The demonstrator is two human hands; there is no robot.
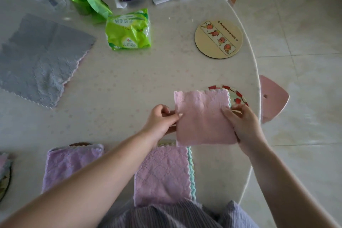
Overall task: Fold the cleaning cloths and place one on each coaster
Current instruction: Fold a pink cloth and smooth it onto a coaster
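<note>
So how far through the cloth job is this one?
Partway. Done: a folded lilac cloth and a folded pink quilted cloth each lie over a coaster near the person. In hand: the left hand and right hand hold a folded pink cloth over the red-rimmed coaster. Left: the grey cloth lies unfolded, and the cream coaster is bare.

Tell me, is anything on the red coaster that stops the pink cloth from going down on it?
Nothing visible does. The pink cloth, held by both hands, already covers part of the red-rimmed coaster, and the part that shows is bare.
</note>
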